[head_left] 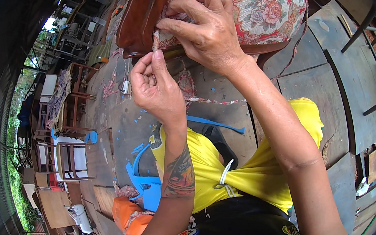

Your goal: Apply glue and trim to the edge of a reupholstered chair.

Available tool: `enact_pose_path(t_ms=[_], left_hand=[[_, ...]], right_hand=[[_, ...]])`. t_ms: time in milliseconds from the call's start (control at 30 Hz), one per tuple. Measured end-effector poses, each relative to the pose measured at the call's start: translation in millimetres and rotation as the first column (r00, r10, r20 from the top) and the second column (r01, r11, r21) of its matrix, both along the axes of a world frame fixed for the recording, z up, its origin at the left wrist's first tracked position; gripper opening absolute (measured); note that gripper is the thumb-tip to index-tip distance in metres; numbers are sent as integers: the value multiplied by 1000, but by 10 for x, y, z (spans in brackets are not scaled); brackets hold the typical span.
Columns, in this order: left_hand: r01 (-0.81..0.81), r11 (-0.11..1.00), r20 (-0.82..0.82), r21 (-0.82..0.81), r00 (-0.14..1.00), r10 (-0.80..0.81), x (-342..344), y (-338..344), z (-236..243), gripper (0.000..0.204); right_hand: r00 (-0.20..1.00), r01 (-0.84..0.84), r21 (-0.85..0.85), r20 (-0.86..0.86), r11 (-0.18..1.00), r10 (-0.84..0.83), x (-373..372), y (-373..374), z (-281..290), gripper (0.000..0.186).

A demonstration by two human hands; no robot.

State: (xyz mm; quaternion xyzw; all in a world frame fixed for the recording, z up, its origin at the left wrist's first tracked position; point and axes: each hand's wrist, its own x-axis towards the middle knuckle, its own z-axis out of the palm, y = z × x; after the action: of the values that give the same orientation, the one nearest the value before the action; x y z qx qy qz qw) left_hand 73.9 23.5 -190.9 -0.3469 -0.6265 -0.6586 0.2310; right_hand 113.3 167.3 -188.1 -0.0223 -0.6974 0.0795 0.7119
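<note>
Both hands' fingers [158, 57] hiding cord [156, 40] ends

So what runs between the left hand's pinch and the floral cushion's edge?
A short strip of trim cord, from the left hand up to the floral cushion, beside the right hand; head view.

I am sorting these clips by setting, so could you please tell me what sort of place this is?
Probably an open-air furniture repair or upholstery workshop. Both hands work at a dark wooden chair with a red floral fabric cushion, bare wooden chair frames stand at the left, and fabric scraps litter the grey plank floor.
</note>
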Motion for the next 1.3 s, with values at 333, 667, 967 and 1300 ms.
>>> enact_pose_path(t_ms=[333, 667, 967, 1300], left_hand=[[-71, 997, -55, 17, 996, 72, -53, 18, -76, 15], [-67, 995, 0, 79, 998, 67, -155, 45, -127, 19], [-92, 995, 52, -26, 994, 93, -115, -36, -75, 18], [-106, 994, -107, -4, 989, 105, -81, 4, -109, 15]], right_hand=[[996, 4, -35, -93, 999, -8, -129, -53, -48, 20], [993, 7, -41, -115, 999, -12, -147, -64, -47, 18], [991, -5, -58, -131, 998, -3, -165, -58, -26, 10], [990, -28, -67, -143, 997, 18, -146, -65, -18, 12]])
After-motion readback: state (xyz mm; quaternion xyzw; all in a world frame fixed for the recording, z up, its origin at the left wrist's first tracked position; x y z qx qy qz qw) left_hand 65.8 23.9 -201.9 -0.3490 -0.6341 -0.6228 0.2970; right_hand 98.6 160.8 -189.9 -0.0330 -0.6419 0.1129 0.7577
